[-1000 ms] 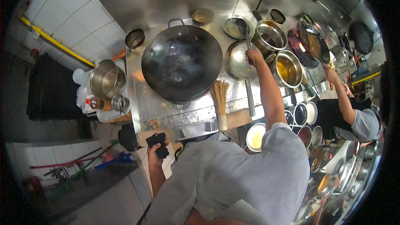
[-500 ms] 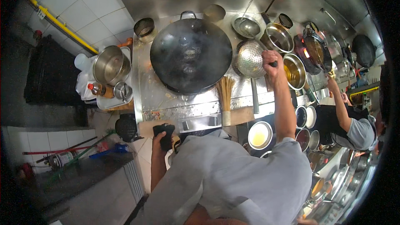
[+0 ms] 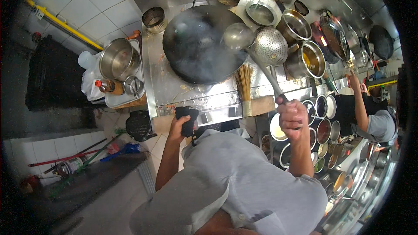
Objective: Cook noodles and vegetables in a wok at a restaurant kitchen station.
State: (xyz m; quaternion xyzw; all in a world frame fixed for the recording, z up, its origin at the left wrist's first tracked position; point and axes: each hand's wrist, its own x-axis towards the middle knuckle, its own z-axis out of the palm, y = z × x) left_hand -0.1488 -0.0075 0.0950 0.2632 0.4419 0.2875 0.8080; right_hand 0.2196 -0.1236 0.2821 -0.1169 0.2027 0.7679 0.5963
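Observation:
My right hand (image 3: 292, 119) is closed around the handle of a long metal ladle (image 3: 238, 37), whose round bowl is over the right side of a large black wok (image 3: 191, 56). Steam rises from the wok and blurs what is inside it. My left hand (image 3: 179, 127) grips a folded black cloth (image 3: 188, 119) by the front edge of the stove. Right of the wok, a perforated strainer (image 3: 271, 45) lies with its handle toward me, beneath the ladle's shaft. A bamboo brush (image 3: 244, 85) rests bristles-away between the wok and the stove front.
Steel pots (image 3: 311, 58) and a bowl under a tap (image 3: 261, 14) crowd the right. Bowls of ingredients (image 3: 278, 127) line my right side. A co-worker (image 3: 370, 122) works over another wok farther right. At left, a tray (image 3: 124, 100) holds a pot and a bottle.
My right hand has drawn back toward me, and the ladle's bowl has moved left from the tap bowl to over the wok. My left hand, with the cloth, has risen slightly toward the stove.

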